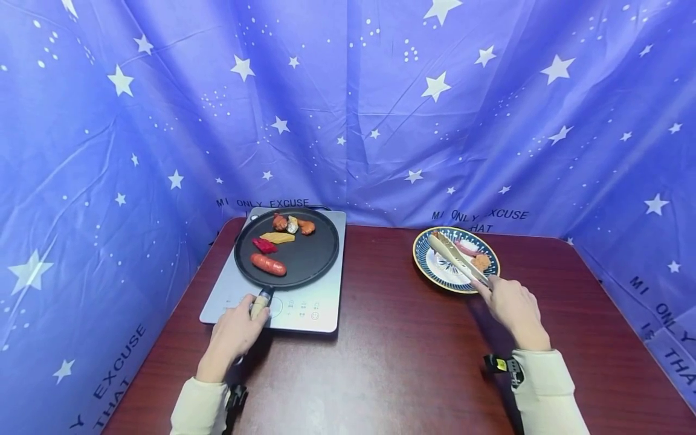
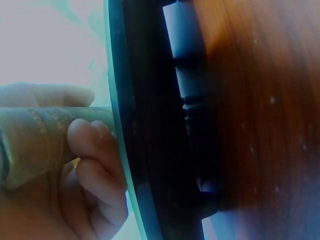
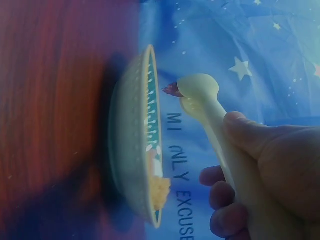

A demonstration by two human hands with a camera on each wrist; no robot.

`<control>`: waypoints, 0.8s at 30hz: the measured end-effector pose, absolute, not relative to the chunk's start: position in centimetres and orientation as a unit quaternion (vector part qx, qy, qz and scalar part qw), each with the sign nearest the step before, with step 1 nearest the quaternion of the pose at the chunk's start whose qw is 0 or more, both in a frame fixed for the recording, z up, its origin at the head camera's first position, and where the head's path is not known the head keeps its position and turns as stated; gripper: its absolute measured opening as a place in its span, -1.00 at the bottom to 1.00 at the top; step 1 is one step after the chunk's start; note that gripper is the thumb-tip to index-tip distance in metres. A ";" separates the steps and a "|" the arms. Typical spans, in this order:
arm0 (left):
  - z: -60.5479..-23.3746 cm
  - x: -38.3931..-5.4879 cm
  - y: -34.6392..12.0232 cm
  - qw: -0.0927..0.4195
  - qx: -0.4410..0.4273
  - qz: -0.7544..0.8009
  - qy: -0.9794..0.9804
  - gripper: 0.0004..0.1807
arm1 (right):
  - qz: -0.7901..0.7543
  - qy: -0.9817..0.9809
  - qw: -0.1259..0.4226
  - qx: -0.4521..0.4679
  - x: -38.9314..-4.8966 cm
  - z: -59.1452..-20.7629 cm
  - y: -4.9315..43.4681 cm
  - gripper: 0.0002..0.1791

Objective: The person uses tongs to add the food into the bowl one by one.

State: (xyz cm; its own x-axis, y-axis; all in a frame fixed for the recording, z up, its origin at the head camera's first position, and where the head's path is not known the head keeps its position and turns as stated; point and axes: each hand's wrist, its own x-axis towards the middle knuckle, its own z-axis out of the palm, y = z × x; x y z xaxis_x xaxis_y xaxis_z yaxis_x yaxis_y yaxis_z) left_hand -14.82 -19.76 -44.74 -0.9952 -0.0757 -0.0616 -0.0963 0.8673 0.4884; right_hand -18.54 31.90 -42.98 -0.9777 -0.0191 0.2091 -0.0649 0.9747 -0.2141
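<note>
Ahead of the right hand [image 1: 513,308], I have the pale tongs [image 1: 455,257] reaching out over a plate; the right wrist view shows a dark reddish piece of food [image 3: 172,90] between their tips, raised above the plate. That hand is closed round the tongs, thumb along one side and fingers curled on the other.

The patterned plate [image 1: 435,279] lies just beyond the right hand, with a breaded golden piece [image 1: 481,261] near the fingertips and a pink-and-white piece [image 1: 466,248] farther off.

The left hand [image 1: 239,326] wraps its fingers round the pan handle [image 1: 260,305]. Directly ahead of it I see the black frying pan [image 1: 310,260] on a silver induction hob [image 1: 293,321]. A scored sausage [image 1: 268,264] lies nearest that hand, then a red piece [image 1: 264,244], a yellow piece [image 1: 277,237] and a small brownish cluster [image 1: 306,226] at the far side.

Between and beneath both hands runs the reddish-brown table [image 1: 402,332]; beyond them hangs a blue star-print curtain [image 1: 348,121].
</note>
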 end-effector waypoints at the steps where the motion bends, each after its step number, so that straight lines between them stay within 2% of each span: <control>1: -44.7 -14.8 -19.8 0.020 -0.044 0.253 0.966 -0.50 | 0.110 -0.988 0.107 0.023 -18.5 -42.8 31.8 -0.47; 18: -44.9 -14.8 -19.8 0.019 -0.045 0.254 0.966 -0.51 | 0.101 -0.979 0.167 0.065 -18.2 -40.5 28.3 -0.56; 24: -44.9 -14.9 -19.8 0.018 -0.047 0.255 0.966 -0.51 | 0.097 -0.978 0.171 0.077 -18.4 -39.8 26.6 -0.56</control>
State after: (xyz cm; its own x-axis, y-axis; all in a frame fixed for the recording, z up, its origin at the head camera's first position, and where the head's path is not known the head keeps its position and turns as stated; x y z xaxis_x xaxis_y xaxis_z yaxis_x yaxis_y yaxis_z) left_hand -14.86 -19.78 -44.94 -0.9950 -0.0816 -0.0580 -0.0996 0.8651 0.4916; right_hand -18.45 26.60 -39.79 -0.9298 -0.1178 0.3486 -0.1840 0.9693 -0.1633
